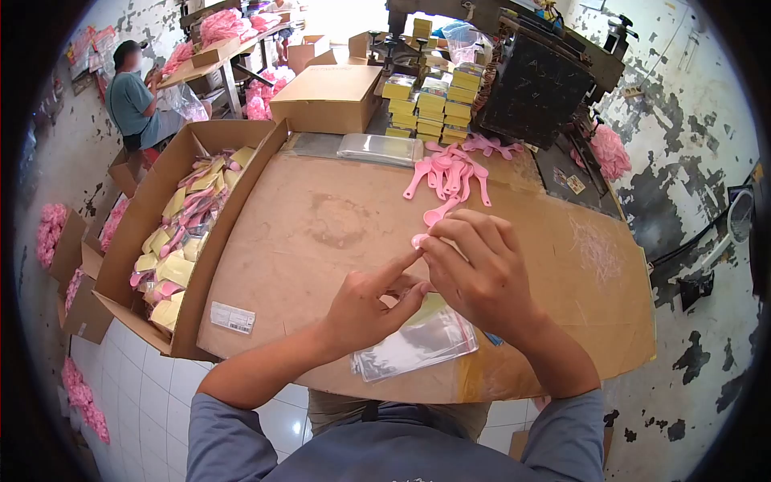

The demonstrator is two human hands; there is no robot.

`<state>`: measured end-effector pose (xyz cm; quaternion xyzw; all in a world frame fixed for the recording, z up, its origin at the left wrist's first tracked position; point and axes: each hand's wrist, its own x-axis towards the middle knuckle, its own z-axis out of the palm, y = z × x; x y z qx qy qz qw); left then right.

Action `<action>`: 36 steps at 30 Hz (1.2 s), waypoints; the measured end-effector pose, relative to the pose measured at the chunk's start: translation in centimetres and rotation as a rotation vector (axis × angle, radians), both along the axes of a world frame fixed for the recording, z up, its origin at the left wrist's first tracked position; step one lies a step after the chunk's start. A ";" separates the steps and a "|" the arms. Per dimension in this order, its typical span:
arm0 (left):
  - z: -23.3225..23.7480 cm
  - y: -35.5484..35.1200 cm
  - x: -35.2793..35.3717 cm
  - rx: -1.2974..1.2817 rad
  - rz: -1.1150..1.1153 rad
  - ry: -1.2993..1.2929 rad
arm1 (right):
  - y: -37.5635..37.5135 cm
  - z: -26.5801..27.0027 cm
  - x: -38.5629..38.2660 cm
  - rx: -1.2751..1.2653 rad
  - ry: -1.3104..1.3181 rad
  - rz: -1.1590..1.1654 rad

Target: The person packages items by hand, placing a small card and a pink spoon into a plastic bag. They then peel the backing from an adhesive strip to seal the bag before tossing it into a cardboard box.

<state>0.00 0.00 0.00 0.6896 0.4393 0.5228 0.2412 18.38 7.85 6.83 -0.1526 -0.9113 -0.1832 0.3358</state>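
Observation:
My right hand [482, 273] is closed, its fingertips pinching a small pink plastic spoon [418, 241] whose rounded end shows; the rest is hidden by the fingers. My left hand [373, 305] has its index finger stretched up against that pink end, with the thumb held apart below. Just beyond the right fingertips lies another pink spoon [438, 215], at the near edge of a loose pile of pink spoons [450, 170]. Beneath my hands, clear plastic bags [414, 347] lie on the cardboard-covered table [321, 273], with a pale yellowish piece partly hidden above them.
On the left stands an open carton [233, 189] of bagged pink spoons with yellow cards [173, 269]. Farther back are a closed carton [328, 92], stacked yellow card bundles [434, 104], a plastic-bag stack [380, 149] and a black machine [534, 88]. A person [136, 100] sits far left.

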 end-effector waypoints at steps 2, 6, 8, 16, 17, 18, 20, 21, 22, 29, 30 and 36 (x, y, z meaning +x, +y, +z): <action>0.1 -0.3 0.1 -0.043 0.035 0.072 | -0.2 -0.1 -0.1 0.056 -0.076 -0.030; -0.3 -0.1 0.5 0.015 0.031 0.226 | 0.3 -0.2 0.1 0.039 -0.030 -0.091; 0.3 0.1 0.5 0.004 0.001 0.166 | 1.8 0.1 0.6 -0.150 0.128 -0.107; 0.0 1.1 -1.7 -0.258 -0.110 -0.351 | 9.0 2.2 21.1 -1.597 0.629 0.437; -0.1 1.2 -1.8 -0.276 -0.120 -0.391 | 10.9 1.2 24.7 -1.561 0.674 0.337; -0.1 1.1 -1.8 -0.278 -0.126 -0.399 | 12.9 -0.2 28.2 -1.522 0.718 0.235; -0.1 1.2 -1.7 -0.280 -0.140 -0.412 | 14.2 -8.3 36.3 -0.667 0.072 -0.887; -0.1 1.3 -1.6 -0.277 -0.148 -0.428 | 14.3 -9.3 36.6 -0.381 -0.043 -1.058; -0.3 1.3 -1.5 -0.278 -0.155 -0.442 | 13.7 -9.5 35.6 -0.101 -0.138 -1.244; -1.7 1.8 -1.0 -0.317 -0.201 -0.436 | 7.3 -3.2 19.7 -0.398 0.203 -0.570; -1.8 1.8 -0.8 -0.308 -0.205 -0.438 | 6.4 -2.8 17.3 -0.480 0.216 -0.441; -2.8 1.6 -0.3 -0.340 -0.133 -0.413 | 0.4 -2.3 5.3 -1.163 0.120 0.155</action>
